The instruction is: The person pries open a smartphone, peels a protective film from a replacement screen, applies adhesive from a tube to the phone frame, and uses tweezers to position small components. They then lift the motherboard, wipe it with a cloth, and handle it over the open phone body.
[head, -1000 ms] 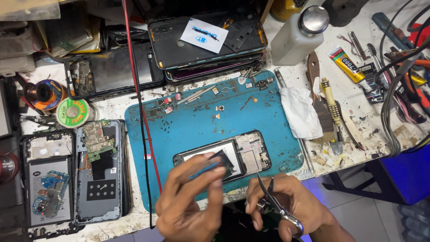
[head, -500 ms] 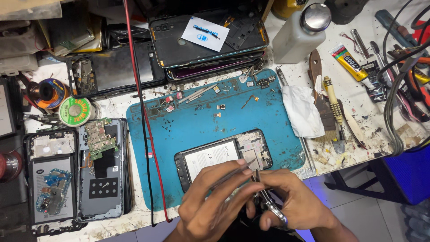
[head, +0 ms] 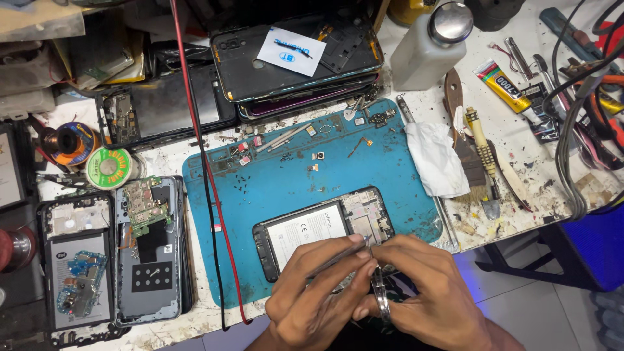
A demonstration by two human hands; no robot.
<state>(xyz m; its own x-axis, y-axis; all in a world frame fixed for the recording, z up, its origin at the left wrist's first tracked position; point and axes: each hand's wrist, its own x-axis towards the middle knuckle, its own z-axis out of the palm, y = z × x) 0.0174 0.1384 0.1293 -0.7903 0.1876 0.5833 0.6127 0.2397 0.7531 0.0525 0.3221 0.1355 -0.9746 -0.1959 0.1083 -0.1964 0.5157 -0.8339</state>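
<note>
The opened phone, back cover off with its pale battery showing, lies on the blue mat near the front edge of the counter, just beyond both hands. A second ago the left hand was flat over the phone with something small and blue at its fingertips; now it has drawn back toward the body and met the right hand in front of the phone. The left fingers are pinched shut on a thin metal tool that lies slanted across them. The right fingers are curled closed around metal tweezers, whose tips point down between the two hands. Half a second ago the hands were already together; they sit a little tighter now. The phone has not shifted on the mat.

Small screws and parts are scattered along the mat's far edge. A white cloth lies just right of the mat, a brush beside it, a white bottle behind. Two more opened phones lie at the left, and a red cable crosses the mat's left edge.
</note>
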